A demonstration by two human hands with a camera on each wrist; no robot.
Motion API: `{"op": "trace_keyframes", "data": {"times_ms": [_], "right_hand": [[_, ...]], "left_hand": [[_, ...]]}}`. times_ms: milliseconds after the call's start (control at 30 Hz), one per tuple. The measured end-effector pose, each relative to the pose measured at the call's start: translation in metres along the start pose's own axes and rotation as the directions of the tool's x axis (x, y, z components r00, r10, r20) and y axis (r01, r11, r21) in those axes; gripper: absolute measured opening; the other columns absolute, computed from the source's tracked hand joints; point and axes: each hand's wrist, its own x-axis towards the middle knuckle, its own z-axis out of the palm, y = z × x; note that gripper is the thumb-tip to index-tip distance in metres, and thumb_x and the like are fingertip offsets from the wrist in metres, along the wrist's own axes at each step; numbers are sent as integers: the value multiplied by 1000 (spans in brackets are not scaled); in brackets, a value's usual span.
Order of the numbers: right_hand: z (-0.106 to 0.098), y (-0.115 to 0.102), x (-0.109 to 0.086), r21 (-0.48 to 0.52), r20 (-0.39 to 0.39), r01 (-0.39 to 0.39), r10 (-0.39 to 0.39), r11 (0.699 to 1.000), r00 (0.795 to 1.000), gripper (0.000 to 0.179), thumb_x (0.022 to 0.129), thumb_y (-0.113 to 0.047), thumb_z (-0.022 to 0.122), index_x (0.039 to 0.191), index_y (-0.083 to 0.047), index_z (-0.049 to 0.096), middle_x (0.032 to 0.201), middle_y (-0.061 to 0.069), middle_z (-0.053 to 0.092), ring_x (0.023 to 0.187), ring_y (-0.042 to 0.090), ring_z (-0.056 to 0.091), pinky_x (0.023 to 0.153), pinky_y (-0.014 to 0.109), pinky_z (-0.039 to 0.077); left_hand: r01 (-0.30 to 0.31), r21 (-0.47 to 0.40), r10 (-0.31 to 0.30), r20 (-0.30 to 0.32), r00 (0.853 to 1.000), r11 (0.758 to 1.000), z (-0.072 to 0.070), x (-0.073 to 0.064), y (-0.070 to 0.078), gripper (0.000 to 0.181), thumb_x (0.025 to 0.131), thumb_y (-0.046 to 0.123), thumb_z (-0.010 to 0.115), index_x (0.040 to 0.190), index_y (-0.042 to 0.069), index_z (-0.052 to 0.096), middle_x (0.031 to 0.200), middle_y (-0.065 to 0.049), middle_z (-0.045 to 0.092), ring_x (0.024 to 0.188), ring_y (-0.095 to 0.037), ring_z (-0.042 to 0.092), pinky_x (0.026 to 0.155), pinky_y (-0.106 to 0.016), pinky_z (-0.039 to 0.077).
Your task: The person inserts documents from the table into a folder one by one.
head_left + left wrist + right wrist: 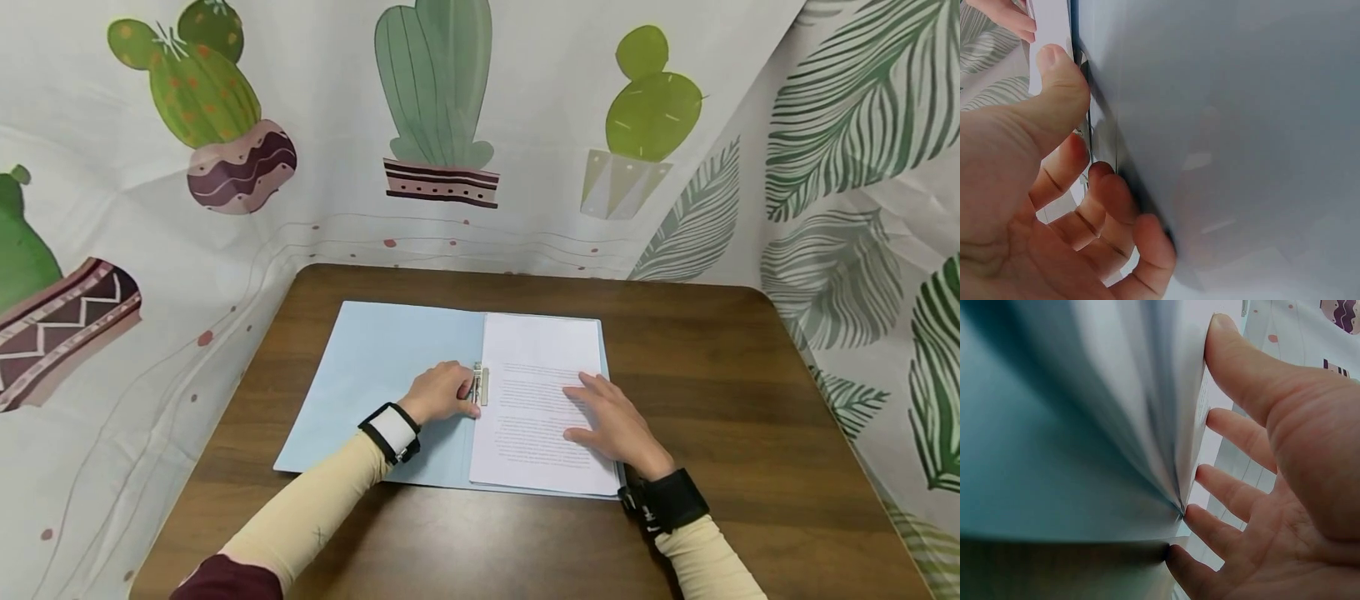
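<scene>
A light blue folder [390, 367] lies spread on the table, with a stack of printed white sheets [536, 417] on its right side. At its spine sits a metal clip [481, 385]. My left hand [442, 392] is at this clip, fingers curled beside it and thumb near the sheets' left edge; the fingers partly hide the metal. In the left wrist view the fingertips [1155, 240] touch the blue cover. My right hand [611, 421] rests on the sheets with spread fingers. Sheet edges fan apart beside the right fingertips [1192, 512] in the right wrist view.
The brown wooden table [705, 375] extends around the folder on all sides. Behind it hangs a white cloth [540, 125] printed with cacti, and leaf-patterned cloth [832, 242] hangs on the right.
</scene>
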Motion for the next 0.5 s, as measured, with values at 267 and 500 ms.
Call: {"op": "trace_keyframes", "data": {"times_ms": [267, 500], "right_hand": [[-3, -1, 0, -8, -17, 12, -12, 1000, 1000, 69, 82, -24, 89, 141, -5, 61, 156, 27, 42, 146, 52, 31, 109, 70, 33], [-2, -1, 2, -2, 17, -8, 8, 1000, 1000, 70, 83, -25, 88, 143, -5, 59, 159, 26, 39, 148, 50, 28, 111, 70, 31]], "left_hand": [[11, 14, -12, 28, 1000, 1000, -3, 3, 3, 48, 77, 40, 89, 70, 12, 50, 74, -1, 47, 68, -16, 46, 57, -29, 34], [32, 8, -33, 53, 998, 999, -3, 5, 2, 47, 77, 39, 89, 72, 9, 53, 75, -2, 47, 68, -17, 46, 58, -30, 34]]}}
